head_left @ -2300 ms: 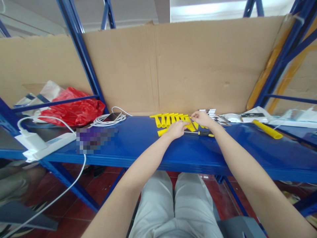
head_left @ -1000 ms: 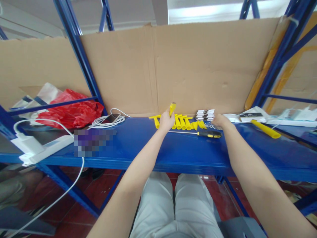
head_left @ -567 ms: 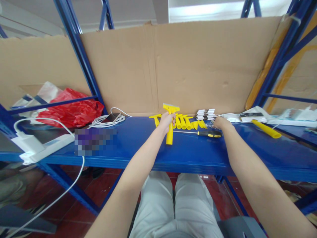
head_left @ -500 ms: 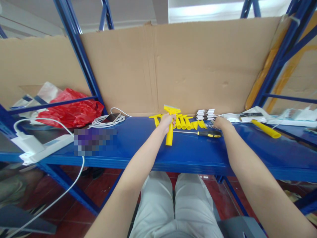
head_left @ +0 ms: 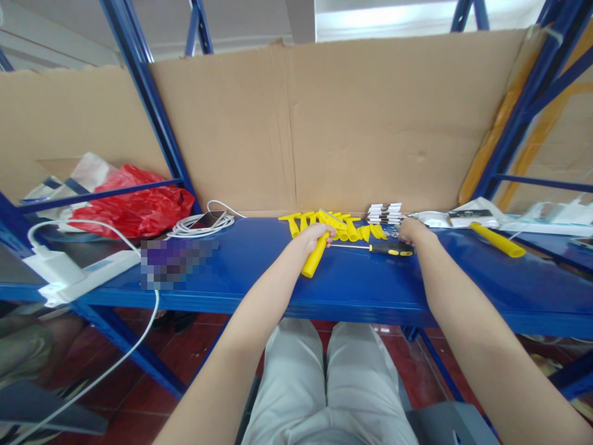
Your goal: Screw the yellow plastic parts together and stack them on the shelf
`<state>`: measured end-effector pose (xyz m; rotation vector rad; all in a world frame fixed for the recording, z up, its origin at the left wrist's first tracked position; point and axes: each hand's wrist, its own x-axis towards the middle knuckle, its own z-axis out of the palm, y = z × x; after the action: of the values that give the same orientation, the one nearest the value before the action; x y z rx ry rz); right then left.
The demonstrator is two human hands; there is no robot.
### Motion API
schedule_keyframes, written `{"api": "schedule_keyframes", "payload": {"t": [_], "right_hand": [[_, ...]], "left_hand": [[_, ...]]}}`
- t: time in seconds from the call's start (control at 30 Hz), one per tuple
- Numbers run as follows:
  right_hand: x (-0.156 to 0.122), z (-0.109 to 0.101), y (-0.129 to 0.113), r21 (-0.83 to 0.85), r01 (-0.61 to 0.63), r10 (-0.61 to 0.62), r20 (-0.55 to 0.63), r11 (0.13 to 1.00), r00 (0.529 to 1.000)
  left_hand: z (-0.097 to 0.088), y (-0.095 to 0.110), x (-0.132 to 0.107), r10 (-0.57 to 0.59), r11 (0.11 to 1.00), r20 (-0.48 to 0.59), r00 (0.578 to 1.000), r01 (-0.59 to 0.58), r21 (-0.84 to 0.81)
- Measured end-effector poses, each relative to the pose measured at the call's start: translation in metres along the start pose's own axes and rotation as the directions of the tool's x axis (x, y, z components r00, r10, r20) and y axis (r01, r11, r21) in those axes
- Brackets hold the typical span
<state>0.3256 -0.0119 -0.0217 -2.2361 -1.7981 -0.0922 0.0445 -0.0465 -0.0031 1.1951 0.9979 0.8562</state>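
Note:
My left hand (head_left: pixel 319 237) is wrapped round the handle of a yellow T-shaped scraper (head_left: pixel 315 258), whose head points away from me and tilts to the right. Behind it on the blue shelf lies a row of yellow scrapers (head_left: pixel 293 226), partly hidden by the hand. Small yellow pieces (head_left: pixel 377 232) lie at the row's right end. My right hand (head_left: pixel 411 231) is down by a cluster of small metal parts (head_left: pixel 395 231), fingertips drawn together; whatever they pinch is too small to make out. Just in front lies a screwdriver (head_left: pixel 391 249) with a black and yellow handle.
White packets (head_left: pixel 384 214) are stacked against the cardboard back panel (head_left: pixel 370 123). A yellow tube (head_left: pixel 498 240) lies at the right. Leftward are a coiled white cable (head_left: pixel 200 230), a red plastic bag (head_left: pixel 134 201) and a power strip (head_left: pixel 99 275). Blue uprights (head_left: pixel 157 111) frame the shelf.
The scraper in my left hand has tilted: its head has dropped away and to the right, its handle end has swung left. My right hand has stayed by the small metal parts.

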Motion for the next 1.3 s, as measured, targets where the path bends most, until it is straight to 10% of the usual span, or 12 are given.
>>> {"api": "schedule_keyframes", "payload": {"t": [0.13, 0.47, 0.77, 1.3], "right_hand": [[-0.013, -0.013, -0.014, -0.125, -0.092, 0.119, 0.226, 0.988, 0.967], [-0.02, -0.026, -0.04, 0.119, 0.086, -0.087, 0.008, 0.989, 0.996], [-0.045, -0.025, -0.093, 0.836, 0.243, -0.371, -0.051, 0.493, 0.927], [-0.041, -0.015, -0.098, 0.872, 0.217, -0.374, -0.043, 0.438, 0.926]], "left_hand": [[-0.001, 0.001, 0.0, -0.013, 1.0, 0.02, 1.0, 0.013, -0.011], [-0.002, 0.0, 0.002, -0.019, 0.998, 0.028, 0.999, 0.021, -0.055], [0.004, 0.004, -0.004, -0.006, 0.999, 0.049, 0.999, 0.008, -0.037], [0.01, 0.004, -0.013, 0.106, 0.992, 0.087, 0.991, -0.111, 0.059]]}}
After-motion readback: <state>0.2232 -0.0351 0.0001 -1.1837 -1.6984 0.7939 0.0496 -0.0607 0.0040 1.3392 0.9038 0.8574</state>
